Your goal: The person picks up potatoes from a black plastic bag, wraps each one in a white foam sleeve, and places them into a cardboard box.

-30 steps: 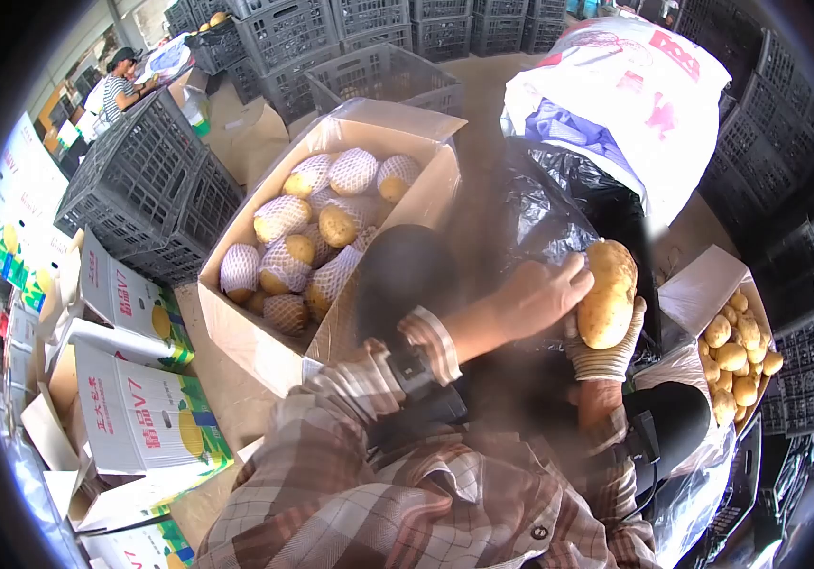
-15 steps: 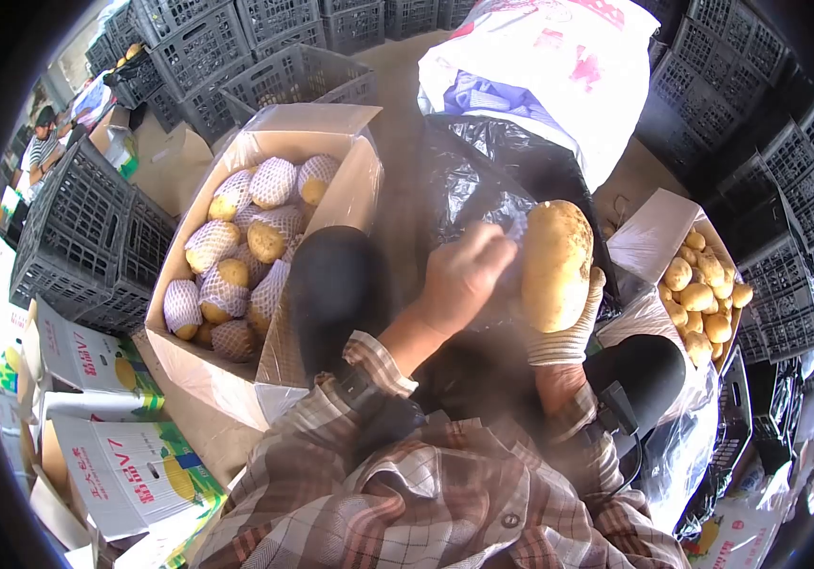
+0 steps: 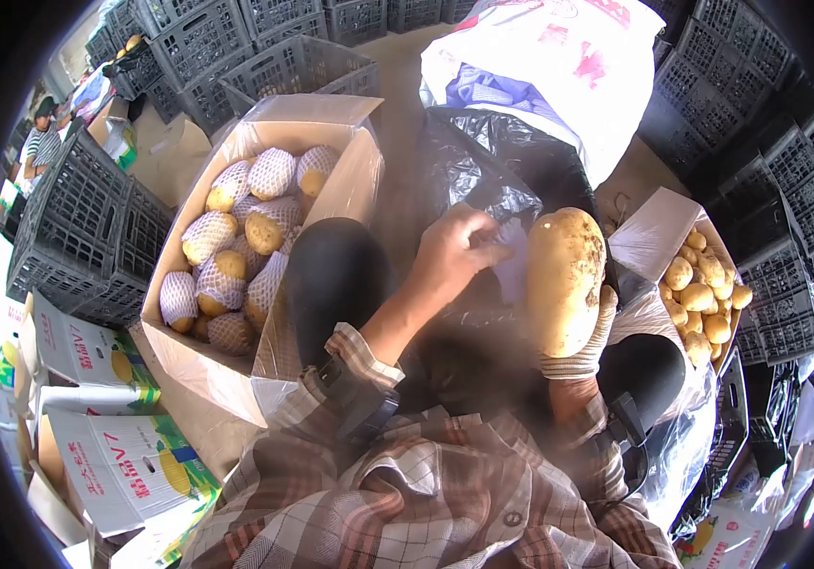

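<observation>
My right hand [image 3: 587, 346], in a whitish knitted glove, is closed round a large potato [image 3: 566, 280] held upright above my lap. Brown marks show on the potato's upper right side. To its left, my bare left hand [image 3: 459, 245] is closed in a pinch. From its fingertips hangs a pale lilac foam net sleeve [image 3: 512, 261], blurred and partly see-through, close to the potato's left side. Behind both hands lies a container lined with a black plastic bag [image 3: 483, 156].
At left, an open carton [image 3: 203, 365] holds several net-sleeved potatoes [image 3: 272, 175]. Loose potatoes [image 3: 696, 296] fill a box at right. Black crates [image 3: 75, 228] stand around, a white sack [image 3: 559, 66] lies ahead, and printed cartons [image 3: 127, 474] lie lower left. Another person [image 3: 42, 142] sits far left.
My left hand has drawn a little left and up from the potato, and the lilac sleeve shows more. My right hand and the potato have shifted slightly right and down.
</observation>
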`<state>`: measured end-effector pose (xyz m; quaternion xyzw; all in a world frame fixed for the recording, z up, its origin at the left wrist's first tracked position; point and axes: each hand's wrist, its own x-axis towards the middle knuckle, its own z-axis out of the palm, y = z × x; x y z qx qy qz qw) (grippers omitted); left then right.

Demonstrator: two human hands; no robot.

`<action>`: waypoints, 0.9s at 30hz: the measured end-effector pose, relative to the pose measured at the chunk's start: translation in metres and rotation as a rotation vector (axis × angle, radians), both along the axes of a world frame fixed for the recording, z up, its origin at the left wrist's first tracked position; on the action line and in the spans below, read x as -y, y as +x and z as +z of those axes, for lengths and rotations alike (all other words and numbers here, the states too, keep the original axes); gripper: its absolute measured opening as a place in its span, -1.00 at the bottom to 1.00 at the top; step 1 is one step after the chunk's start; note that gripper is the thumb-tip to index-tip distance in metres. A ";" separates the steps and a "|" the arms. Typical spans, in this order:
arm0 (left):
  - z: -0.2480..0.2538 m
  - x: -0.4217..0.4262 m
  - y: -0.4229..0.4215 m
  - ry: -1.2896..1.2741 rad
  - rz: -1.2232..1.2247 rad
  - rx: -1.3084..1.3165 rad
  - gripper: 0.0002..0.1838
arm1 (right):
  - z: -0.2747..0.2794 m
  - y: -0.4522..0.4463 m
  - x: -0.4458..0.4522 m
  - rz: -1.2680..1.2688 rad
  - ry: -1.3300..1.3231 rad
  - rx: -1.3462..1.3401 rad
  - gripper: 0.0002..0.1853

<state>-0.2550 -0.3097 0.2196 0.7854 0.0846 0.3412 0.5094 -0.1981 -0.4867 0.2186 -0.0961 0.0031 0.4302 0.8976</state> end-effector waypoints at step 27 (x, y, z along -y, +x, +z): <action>0.004 -0.021 -0.035 -1.508 -1.053 0.189 -0.34 | -0.019 0.063 -0.074 0.298 -0.487 0.745 -0.34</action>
